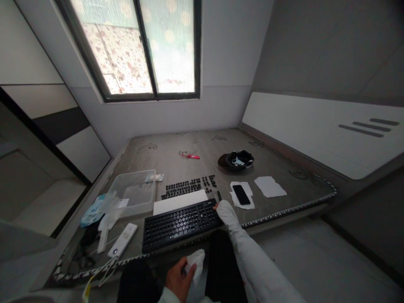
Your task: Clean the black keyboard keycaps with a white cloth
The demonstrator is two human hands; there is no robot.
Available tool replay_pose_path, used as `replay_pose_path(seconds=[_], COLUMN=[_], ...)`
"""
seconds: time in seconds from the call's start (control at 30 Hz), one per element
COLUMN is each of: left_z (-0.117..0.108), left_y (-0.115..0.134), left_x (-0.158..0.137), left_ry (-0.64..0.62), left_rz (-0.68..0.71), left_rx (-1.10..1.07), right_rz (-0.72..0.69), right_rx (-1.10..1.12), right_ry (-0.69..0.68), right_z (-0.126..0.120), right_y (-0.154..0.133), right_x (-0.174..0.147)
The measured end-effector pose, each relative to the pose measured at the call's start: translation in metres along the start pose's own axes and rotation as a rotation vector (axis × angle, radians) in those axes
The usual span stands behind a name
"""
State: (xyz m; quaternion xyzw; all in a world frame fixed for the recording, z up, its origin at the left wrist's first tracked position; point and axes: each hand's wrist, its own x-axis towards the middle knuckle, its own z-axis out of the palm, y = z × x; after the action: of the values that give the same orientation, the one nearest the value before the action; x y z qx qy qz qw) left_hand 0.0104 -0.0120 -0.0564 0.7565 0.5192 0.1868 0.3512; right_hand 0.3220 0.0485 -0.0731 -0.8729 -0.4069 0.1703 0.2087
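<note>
My right hand (pixel 220 206) mostly hidden under sleeve; left forearm cut off at bottom edge; keycaps (pixel 189 186) too small to read.

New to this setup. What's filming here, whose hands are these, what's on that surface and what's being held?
One camera on a person's head looks forward and down; there is no robot. The left hand, low by the lap, grips a white cloth. The right hand, mostly hidden by a white sleeve, rests at the right end of a black keyboard on a bare mattress. Behind it lie a white sheet and rows of loose keycaps. Also there: a clear tub, a phone and a dark cap.
</note>
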Motion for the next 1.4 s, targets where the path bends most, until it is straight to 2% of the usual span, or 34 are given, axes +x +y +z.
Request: replay_pose_path(seconds=[0.2, 0.43, 0.53, 0.67, 1.07, 1.4], left_z=[-0.007, -0.018, -0.024, -0.033, -0.042, -0.047], left_y=[-0.006, -0.019, -0.02, -0.018, -0.006, -0.007], left_x=[0.0, 0.0, -0.001, -0.003, -0.006, -0.016], left_ry=[0.029, 0.043, 0.071, 0.047, 0.033, 0.061], left_rz=[0.005, -0.084, -0.117, -0.172, -0.151, -0.155], left_rx=[0.025, 0.051, 0.044, 0.069, 0.109, 0.031], right_rz=[0.068, 0.11, 0.122, 0.119, 0.132, 0.108], right_rx=[0.01, -0.032, -0.049, -0.063, -0.112, -0.141], right_ry=[-0.037, -0.077, -0.087, -0.105, -0.133, -0.132], right_z=[0.005, 0.006, 0.007, 0.009, 0.011, 0.004], right_y=[0.001, -0.001, -0.001, 0.003, 0.006, 0.001], right_x=[0.01, 0.018, 0.021, 0.024, 0.027, 0.029])
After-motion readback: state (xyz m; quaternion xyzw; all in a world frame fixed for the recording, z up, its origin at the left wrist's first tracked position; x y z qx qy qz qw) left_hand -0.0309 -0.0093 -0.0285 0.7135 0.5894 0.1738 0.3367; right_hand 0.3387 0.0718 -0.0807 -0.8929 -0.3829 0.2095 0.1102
